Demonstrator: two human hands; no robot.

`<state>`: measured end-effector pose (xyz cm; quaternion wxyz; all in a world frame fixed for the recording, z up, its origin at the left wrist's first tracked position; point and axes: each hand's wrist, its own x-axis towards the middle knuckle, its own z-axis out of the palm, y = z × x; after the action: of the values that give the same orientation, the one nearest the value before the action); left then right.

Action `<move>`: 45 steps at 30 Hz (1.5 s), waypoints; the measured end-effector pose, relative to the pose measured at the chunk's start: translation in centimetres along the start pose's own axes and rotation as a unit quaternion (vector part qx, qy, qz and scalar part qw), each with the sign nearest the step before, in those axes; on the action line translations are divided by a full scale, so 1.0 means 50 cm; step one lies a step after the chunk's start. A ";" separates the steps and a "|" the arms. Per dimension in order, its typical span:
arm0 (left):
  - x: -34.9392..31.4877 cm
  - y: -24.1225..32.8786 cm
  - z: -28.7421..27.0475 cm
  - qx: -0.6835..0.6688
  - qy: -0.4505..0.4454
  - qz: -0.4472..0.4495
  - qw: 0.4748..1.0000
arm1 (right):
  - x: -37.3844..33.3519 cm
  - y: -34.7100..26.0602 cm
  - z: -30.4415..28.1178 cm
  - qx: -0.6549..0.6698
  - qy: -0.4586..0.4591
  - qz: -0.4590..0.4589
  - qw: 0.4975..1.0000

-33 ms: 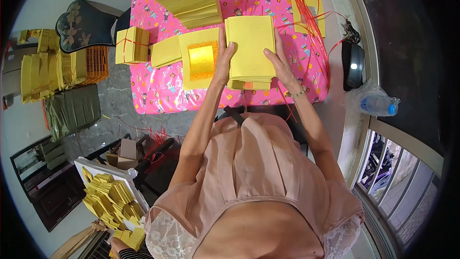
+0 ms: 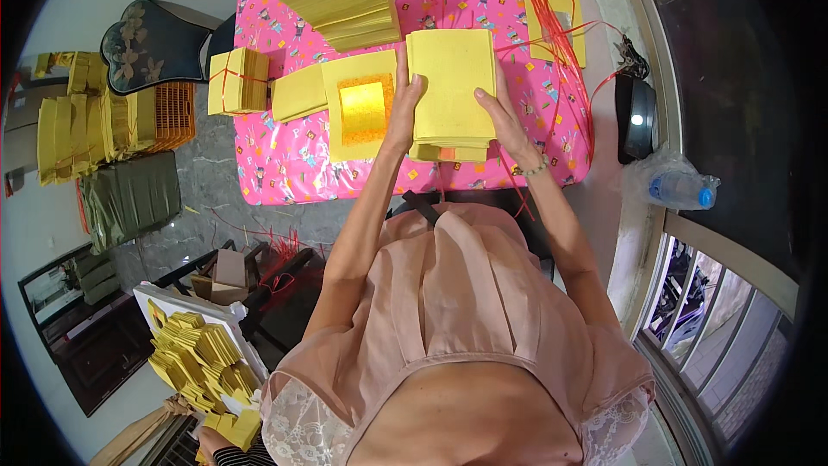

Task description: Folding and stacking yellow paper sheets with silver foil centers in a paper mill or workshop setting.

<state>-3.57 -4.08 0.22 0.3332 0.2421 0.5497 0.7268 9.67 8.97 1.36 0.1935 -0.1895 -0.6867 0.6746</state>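
A stack of yellow paper sheets point(image 2: 451, 86) is held between my two hands over the near part of the table. My left hand point(image 2: 404, 103) presses its left side, thumb on the top sheet. On the right side my right hand point(image 2: 507, 112) grips it the same way. Under its near edge some sheets stick out, with a bit of orange showing. Just left of it lies a yellow sheet with a shiny gold square point(image 2: 362, 112), and beside that a thinner yellow stack point(image 2: 300, 92). What lies beneath the held stack is hidden.
A tall yellow paper stack point(image 2: 354, 0) stands farther back on the pink table cover point(image 2: 293, 173). A bundle tied with red string point(image 2: 238, 82) sits at the left edge. Red plastic strands point(image 2: 565, 60) hang at the right. Another person's hand point(image 2: 211, 443) shows at lower left.
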 end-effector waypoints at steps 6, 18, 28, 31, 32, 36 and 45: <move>-0.009 0.029 0.019 -0.043 0.002 -0.053 0.998 | -0.008 0.005 0.008 0.045 0.004 0.012 0.999; 0.020 0.010 -0.017 0.010 -0.058 0.006 0.998 | -0.005 0.035 -0.010 0.132 0.012 -0.014 0.991; 0.035 -0.103 -0.093 -0.195 0.078 -0.230 0.950 | 0.006 0.157 -0.003 0.182 0.083 0.050 0.979; 0.053 -0.101 -0.077 -0.175 0.055 -0.243 0.953 | 0.027 0.208 0.017 0.291 0.087 0.045 0.952; 0.060 -0.100 -0.067 -0.168 0.043 -0.248 0.953 | 0.025 0.247 0.010 0.292 0.095 0.043 0.951; 0.064 -0.106 -0.070 -0.144 0.030 -0.257 0.955 | 0.040 0.238 0.026 0.180 0.077 0.026 0.980; 0.053 -0.120 -0.087 -0.099 0.012 -0.273 0.957 | 0.056 0.127 0.041 0.245 0.040 0.059 0.967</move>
<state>-7.14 -3.80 -6.79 0.5349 0.0403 0.5243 0.6613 6.18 8.78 -5.02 0.2206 -0.2032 -0.4794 0.8248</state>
